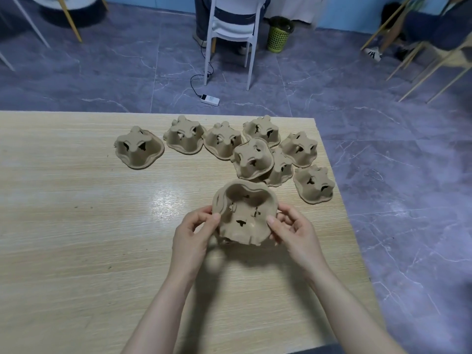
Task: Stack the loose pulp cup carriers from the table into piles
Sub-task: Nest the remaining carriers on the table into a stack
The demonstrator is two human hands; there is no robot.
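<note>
Both my hands hold a brown pulp cup carrier (244, 213) above the wooden table (76, 226), its hollow side turned toward me. My left hand (194, 233) pinches its left rim and my right hand (291, 231) grips its right rim. It looks like more than one carrier nested together, judging by the layered left rim. Several loose carriers lie bottom up along the table's far right part: one apart at the left (138, 148), and a cluster around one that leans on a neighbour (252, 158).
The table's right edge (339, 200) runs close to the outer carriers. Beyond the far edge is a tiled floor with a white chair (233, 29), a green bin (278, 34), a white power strip (210, 99) and seated people.
</note>
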